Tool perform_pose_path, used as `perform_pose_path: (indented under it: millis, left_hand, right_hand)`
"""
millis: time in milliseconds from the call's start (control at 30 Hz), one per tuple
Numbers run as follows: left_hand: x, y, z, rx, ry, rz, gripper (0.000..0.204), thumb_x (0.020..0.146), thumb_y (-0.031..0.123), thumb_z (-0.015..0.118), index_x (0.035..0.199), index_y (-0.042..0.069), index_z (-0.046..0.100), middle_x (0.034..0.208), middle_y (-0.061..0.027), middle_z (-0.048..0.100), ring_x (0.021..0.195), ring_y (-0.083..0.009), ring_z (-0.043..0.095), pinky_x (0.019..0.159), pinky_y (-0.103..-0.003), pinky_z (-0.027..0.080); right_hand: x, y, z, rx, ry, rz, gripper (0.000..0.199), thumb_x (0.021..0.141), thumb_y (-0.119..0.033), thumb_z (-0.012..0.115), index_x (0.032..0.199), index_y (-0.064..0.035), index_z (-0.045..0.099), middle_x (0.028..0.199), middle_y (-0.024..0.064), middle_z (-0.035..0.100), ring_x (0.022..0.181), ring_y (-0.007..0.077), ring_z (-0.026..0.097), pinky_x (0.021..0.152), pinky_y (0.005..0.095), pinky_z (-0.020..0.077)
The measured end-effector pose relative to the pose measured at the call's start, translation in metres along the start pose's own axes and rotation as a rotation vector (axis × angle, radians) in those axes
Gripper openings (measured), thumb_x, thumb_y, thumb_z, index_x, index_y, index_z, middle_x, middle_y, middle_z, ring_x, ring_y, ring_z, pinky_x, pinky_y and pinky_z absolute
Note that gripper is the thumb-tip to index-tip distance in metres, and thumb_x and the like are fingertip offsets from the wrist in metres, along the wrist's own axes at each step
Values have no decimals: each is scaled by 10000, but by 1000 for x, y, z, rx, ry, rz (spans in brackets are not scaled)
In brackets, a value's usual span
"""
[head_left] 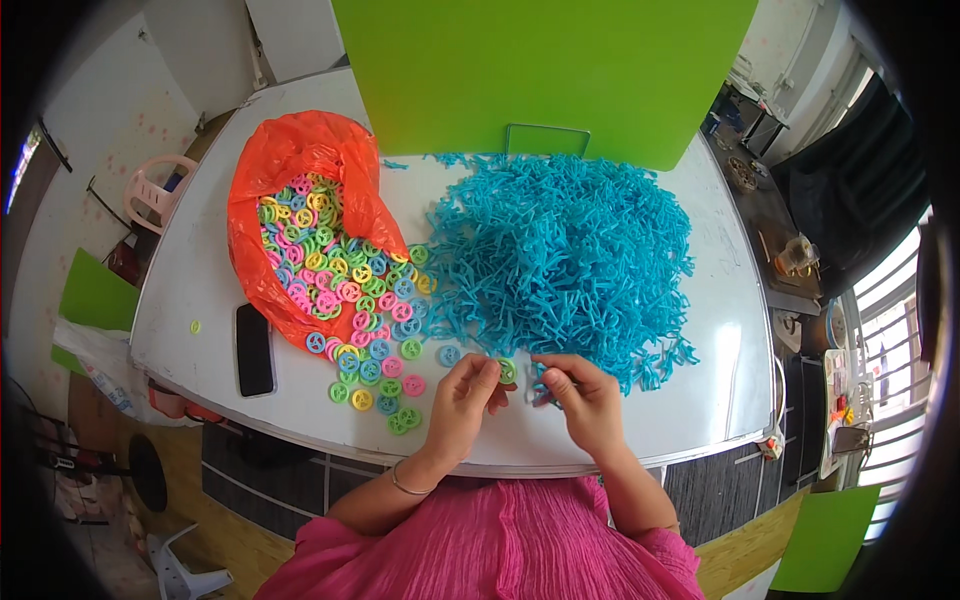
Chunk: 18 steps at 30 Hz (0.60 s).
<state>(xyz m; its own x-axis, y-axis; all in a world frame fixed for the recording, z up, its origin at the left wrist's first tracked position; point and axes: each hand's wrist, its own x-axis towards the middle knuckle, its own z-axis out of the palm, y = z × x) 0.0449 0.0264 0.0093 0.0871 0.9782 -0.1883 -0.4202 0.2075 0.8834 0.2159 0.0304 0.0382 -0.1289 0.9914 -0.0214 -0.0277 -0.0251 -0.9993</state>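
Near the table's front edge, my left hand pinches a small yellow-green plastic wheel between thumb and fingers. Just to its right, my right hand is closed on a small blue plastic piece, partly hidden by the fingers. A narrow gap separates the two held parts. Beyond my hands rises a big heap of thin, forked-looking blue plastic pieces. To the left, an orange-red plastic bag lies open, with many pink, yellow, green and blue spoked wheels spilling out toward my left hand.
A dark phone lies on the white table left of the bag. One yellow-green wheel sits apart near the left edge. A large green panel with a metal wire handle stands behind the heap.
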Motion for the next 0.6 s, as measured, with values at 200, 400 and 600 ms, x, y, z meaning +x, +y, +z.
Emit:
perform_pose_path:
  millis: [200, 400, 600]
  left_hand:
    - [-3, 0, -1, 63, 30, 87, 197, 972, 240, 564, 950, 44, 568, 797, -23, 634, 653, -75, 550, 601, -217, 445]
    - [-1, 4, 0, 4, 43, 101, 166, 965, 213, 574, 917, 56, 545, 766, -19, 602, 647, -76, 539, 573, -220, 413]
    - [-4, 4, 2, 65, 10, -10, 192, 978, 240, 544, 915, 58, 549, 717, -3, 569, 618, -71, 526, 559, -217, 400]
  right_hand:
    - [-8, 4, 22, 47, -35, -10, 232, 948, -68, 562, 1155, 35, 541, 883, 77, 624, 772, 133, 628, 586, 258, 548]
    - [-2, 12, 13, 232, 31, 67, 100, 927, -81, 603, 964, -12, 542, 816, 58, 611, 665, 114, 594, 562, 243, 477]
    - [3, 12, -2, 264, -197, 283, 138, 888, -91, 659, 970, -51, 555, 790, 15, 587, 649, 89, 569, 537, 210, 424]
